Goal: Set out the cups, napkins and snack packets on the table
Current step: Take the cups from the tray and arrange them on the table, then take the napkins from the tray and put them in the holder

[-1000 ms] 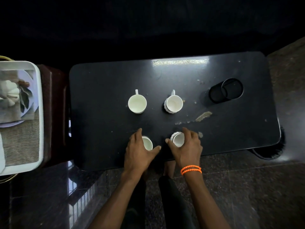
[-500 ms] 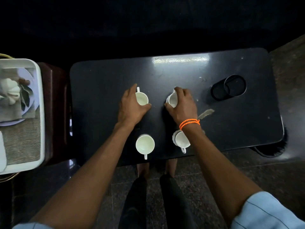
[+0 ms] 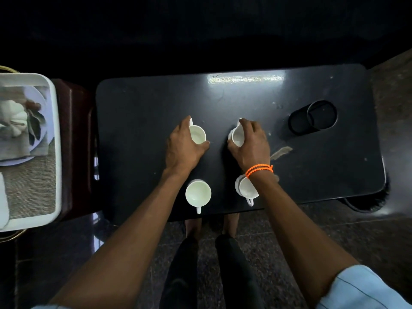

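Several white cups stand on a black table. My left hand wraps around the far left cup, whose handle points away from me. My right hand, with an orange bead bracelet at the wrist, grips the far right cup. The near left cup stands free with its handle toward me. The near right cup is partly hidden under my right wrist, handle toward me. A white tray at the left holds a plate with a folded napkin.
A black cylindrical holder lies on its side at the table's right. A torn patch marks the tabletop beside my right hand. The tray rests on a dark red stool. My legs stand below the table's near edge.
Both hands left the two near cups and reached forward onto the two far cups. The near cups now show their handles toward me.
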`<state>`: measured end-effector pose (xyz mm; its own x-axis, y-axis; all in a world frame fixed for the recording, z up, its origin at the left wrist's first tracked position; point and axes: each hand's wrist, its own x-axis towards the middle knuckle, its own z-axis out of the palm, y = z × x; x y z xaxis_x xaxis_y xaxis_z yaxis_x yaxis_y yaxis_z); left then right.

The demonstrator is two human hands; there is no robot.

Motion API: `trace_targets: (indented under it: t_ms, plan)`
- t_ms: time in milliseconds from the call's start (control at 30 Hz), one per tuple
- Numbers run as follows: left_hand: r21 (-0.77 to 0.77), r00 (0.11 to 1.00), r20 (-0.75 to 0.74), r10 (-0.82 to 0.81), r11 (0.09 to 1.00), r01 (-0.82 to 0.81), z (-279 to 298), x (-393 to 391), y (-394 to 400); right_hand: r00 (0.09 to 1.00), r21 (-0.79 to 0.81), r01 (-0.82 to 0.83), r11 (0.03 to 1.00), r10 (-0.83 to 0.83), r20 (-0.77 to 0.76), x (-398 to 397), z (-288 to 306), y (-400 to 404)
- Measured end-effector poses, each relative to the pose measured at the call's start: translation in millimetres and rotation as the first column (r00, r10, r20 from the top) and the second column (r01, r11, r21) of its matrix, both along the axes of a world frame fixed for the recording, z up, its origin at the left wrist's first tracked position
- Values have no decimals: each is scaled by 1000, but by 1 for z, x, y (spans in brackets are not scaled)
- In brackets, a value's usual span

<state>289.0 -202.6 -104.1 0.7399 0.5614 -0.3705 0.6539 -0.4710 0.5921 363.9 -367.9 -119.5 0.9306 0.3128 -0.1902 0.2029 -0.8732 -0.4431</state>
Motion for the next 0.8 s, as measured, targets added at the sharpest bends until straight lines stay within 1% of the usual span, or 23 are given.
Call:
trace_targets:
  t_ms: [133, 267, 367, 467, 533, 633, 800]
  plan:
    - [-10, 1000, -6, -3, 1000, 3, -1, -2, -3, 1000, -14, -1, 1000, 1, -2, -1, 1, 1]
    - [-25, 1000, 13, -18, 1000, 19, 3, -7, -3, 993, -83, -1, 997, 11, 120, -6, 4, 0]
    - [-27, 998, 60, 8, 1000, -6, 10, -16, 7, 980, -48, -20, 999, 29, 195, -9, 11, 12]
    - [-39, 995, 94, 43, 998, -39, 18, -32, 26, 964, 6, -99, 995, 95, 247, -16, 20, 37]
    - [-46, 990, 112, 90, 995, -85, 24, -45, 44, 952, 54, -165, 985, 144, 272, -23, 28, 62]
    - [-24, 967, 161, 196, 981, -195, 36, -65, 75, 937, 107, -258, 960, 222, 272, -36, 40, 107]
    - [22, 892, 215, 398, 911, -412, 58, -111, 131, 878, 136, -458, 878, 423, 225, -74, 60, 192]
